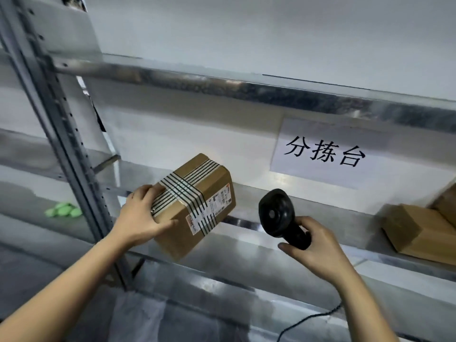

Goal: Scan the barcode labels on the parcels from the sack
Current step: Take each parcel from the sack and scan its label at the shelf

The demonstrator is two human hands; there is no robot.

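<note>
My left hand [140,215] grips a brown cardboard parcel [172,233] by its left end and holds it tilted above the metal shelf [320,245]. Striped tape wraps the parcel, and a white barcode label [212,208] on its right face is partly crossed by that tape. To the parcel's right, my right hand [318,250] is closed around the handle of a black barcode scanner [278,213]. The scanner head sits a short way from the label, its rounded back towards me. A black cable [308,319] trails down from the scanner.
Two more cardboard boxes [414,230] lie on the shelf at the right edge. A white paper sign [325,151] is stuck on the shelf's back wall. A grey perforated upright [74,154] stands left, with green objects [64,209] beyond it. A translucent sack [138,314] lies below.
</note>
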